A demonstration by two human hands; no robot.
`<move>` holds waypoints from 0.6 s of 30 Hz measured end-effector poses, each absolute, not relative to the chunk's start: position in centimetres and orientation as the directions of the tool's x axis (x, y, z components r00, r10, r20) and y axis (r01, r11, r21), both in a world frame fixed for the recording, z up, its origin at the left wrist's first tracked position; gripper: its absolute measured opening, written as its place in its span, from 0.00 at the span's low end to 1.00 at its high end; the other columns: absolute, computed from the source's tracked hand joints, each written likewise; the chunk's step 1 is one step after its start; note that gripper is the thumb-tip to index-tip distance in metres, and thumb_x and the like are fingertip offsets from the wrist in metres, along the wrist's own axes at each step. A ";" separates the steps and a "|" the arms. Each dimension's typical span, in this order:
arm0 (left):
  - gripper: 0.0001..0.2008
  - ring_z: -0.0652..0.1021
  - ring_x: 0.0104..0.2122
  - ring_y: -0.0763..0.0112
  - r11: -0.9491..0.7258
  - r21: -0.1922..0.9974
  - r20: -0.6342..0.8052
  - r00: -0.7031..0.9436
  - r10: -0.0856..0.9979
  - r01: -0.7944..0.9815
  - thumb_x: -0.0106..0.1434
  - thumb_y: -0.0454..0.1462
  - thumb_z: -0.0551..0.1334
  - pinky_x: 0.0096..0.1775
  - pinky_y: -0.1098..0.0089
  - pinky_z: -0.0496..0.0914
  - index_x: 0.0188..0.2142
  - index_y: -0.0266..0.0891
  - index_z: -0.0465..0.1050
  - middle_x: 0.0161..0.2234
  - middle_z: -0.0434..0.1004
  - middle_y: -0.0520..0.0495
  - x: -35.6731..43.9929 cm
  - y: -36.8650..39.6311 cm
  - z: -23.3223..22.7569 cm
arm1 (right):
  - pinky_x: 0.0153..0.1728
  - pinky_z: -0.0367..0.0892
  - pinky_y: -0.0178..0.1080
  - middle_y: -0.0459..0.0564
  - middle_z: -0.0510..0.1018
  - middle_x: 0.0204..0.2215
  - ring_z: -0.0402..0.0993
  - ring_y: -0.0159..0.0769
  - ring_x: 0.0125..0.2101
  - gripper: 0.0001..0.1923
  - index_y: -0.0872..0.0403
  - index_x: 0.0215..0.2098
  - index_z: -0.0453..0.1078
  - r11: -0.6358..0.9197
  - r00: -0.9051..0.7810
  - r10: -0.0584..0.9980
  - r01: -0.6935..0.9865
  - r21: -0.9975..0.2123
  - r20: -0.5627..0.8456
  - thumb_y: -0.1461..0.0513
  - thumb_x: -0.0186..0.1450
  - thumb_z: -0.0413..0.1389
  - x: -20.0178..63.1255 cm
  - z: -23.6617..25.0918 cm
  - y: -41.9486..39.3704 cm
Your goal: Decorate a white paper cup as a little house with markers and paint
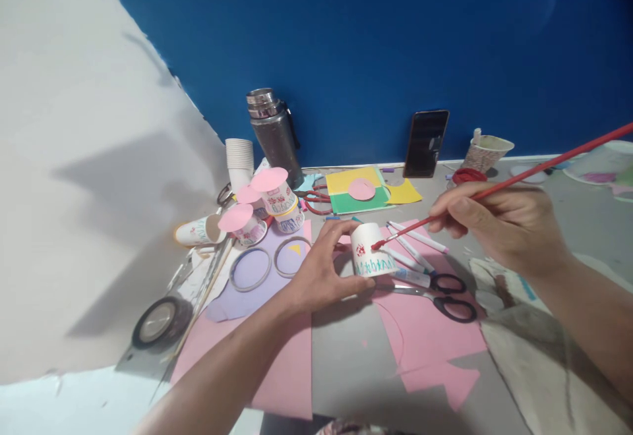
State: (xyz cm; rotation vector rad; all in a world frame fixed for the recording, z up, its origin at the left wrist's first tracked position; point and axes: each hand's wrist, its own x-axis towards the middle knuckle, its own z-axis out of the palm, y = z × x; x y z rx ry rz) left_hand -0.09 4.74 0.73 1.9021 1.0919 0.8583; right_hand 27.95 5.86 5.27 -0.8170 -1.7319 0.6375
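Note:
My left hand [324,265] grips a white paper cup [372,250] around its side, thumb below and fingers above. The cup is turned bottom up, with green scribbled marks near its wide rim and a red painted spot on its wall. In my right hand [504,224] is a long red paintbrush [539,170], held like a pen. Its red-coated tip meets the cup's wall just right of the red spot. Beneath and beside the cup lie scissors [425,295] with black handles, several markers [408,247] and pink paper [435,329].
Decorated cups with pink paper discs [270,181] stand at left, near stacked white cups [240,158] and a thermos [277,135]. A phone [426,144] leans on the blue wall. Tape [161,321] lies left, a cloth [534,349] right, a patterned cup [487,153] behind.

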 end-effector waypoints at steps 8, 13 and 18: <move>0.38 0.73 0.61 0.49 -0.338 0.857 0.169 0.408 0.897 0.390 0.52 0.42 0.78 0.60 0.49 0.73 0.60 0.50 0.68 0.61 0.70 0.43 -0.1 4.7 0.5 | 0.22 0.68 0.35 0.48 0.83 0.25 0.70 0.31 0.22 0.14 0.50 0.33 0.83 0.609 -0.186 0.792 0.184 -0.772 0.581 0.58 0.74 0.60 27.8 5.3 5.8; 0.38 0.73 0.61 0.49 -0.338 0.858 0.173 0.402 0.899 0.386 0.52 0.43 0.78 0.60 0.49 0.73 0.60 0.50 0.68 0.61 0.70 0.43 -0.1 4.8 0.3 | 0.22 0.68 0.35 0.48 0.82 0.25 0.71 0.31 0.22 0.14 0.51 0.32 0.83 0.599 -0.234 0.796 0.172 -0.782 0.558 0.57 0.74 0.60 28.0 5.3 5.8; 0.38 0.73 0.61 0.49 -0.318 0.869 0.155 0.402 0.903 0.378 0.51 0.43 0.78 0.59 0.49 0.73 0.60 0.50 0.69 0.61 0.70 0.43 0.0 4.8 0.6 | 0.22 0.69 0.35 0.48 0.82 0.24 0.72 0.31 0.22 0.14 0.51 0.32 0.83 0.603 -0.243 0.792 0.173 -0.779 0.560 0.58 0.74 0.61 27.8 5.4 5.9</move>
